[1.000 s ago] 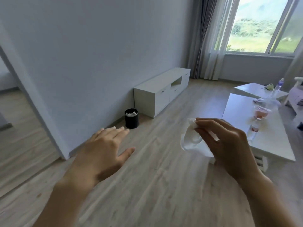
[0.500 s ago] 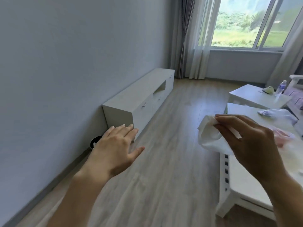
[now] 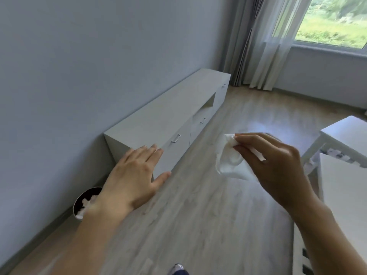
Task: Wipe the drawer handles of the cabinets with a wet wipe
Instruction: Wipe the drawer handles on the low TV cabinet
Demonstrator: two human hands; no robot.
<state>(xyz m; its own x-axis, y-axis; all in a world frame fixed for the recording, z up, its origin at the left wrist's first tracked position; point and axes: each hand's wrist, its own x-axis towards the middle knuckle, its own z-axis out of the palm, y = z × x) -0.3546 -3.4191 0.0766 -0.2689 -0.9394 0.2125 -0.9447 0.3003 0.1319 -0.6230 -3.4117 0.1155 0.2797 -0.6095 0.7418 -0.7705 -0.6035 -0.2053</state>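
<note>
Moved closer to cabinet (image 3: 170, 116) since half second ago; bin (image 3: 84, 203) now beside my left wrist. Left hand (image 3: 135, 175) spread flat, empty, before cabinet's near end. Right hand (image 3: 278, 167) pinches wet wipe (image 3: 228, 159) over floor, clear of nearest drawer handle (image 3: 176, 138).

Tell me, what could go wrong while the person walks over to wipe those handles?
The thin white wet wipe is only pinched by the right hand, so it might slip onto the wooden floor. The small round black bin sits low by the wall near the long white cabinet; a foot could knock it. The metal drawer handles are low, so the open left hand may bump the cabinet corner.
</note>
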